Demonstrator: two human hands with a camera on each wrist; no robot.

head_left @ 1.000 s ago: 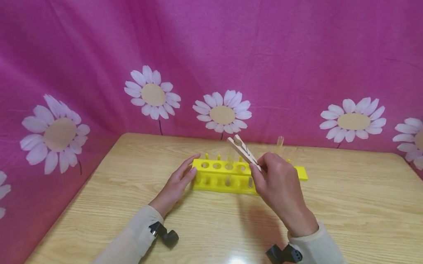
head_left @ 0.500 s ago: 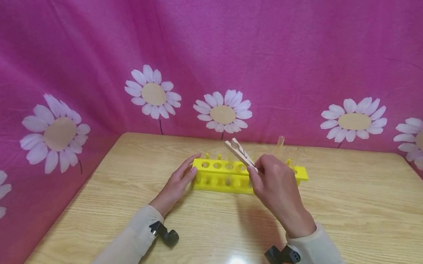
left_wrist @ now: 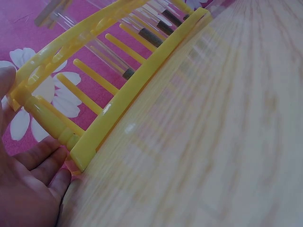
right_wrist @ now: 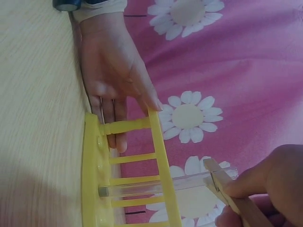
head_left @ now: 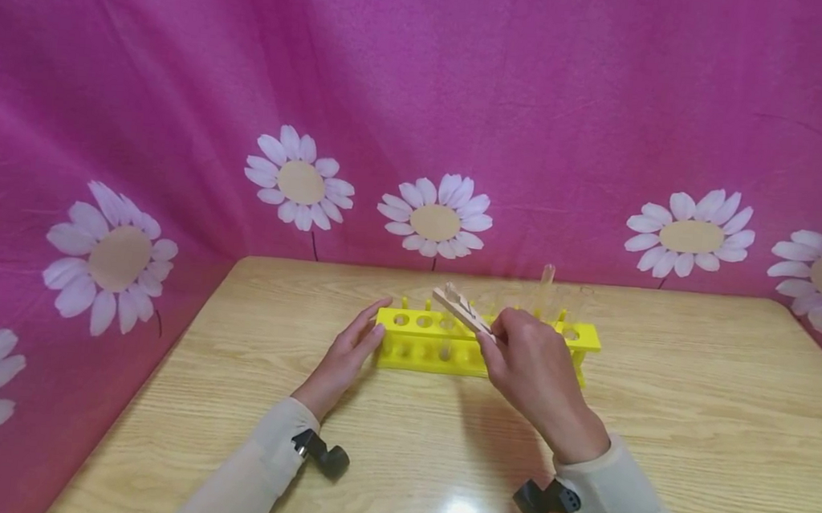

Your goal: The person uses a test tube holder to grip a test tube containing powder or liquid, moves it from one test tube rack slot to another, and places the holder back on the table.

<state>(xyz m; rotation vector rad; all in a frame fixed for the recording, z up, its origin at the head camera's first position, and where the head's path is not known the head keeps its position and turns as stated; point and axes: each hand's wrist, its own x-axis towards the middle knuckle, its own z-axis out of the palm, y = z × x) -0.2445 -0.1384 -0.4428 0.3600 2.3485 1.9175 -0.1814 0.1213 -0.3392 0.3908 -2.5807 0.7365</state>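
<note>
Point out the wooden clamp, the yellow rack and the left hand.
wooden clamp point(head_left: 459, 307), head view, middle of its wooden arms.
yellow rack point(head_left: 411, 342), head view, front wall near its left end.
left hand point(head_left: 342, 357), head view, back of the hand.

A right hand point(right_wrist: 270, 187) pinches a wooden clamp point(right_wrist: 232, 196) at a glass tube point(right_wrist: 161, 186) in a yellow rack point(right_wrist: 92, 189); the left hand point(right_wrist: 116, 75) steadies the rack's end.

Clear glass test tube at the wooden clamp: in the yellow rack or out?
In. The clear glass test tube passes through the yellow plastic rack, bottom at its base.
</note>
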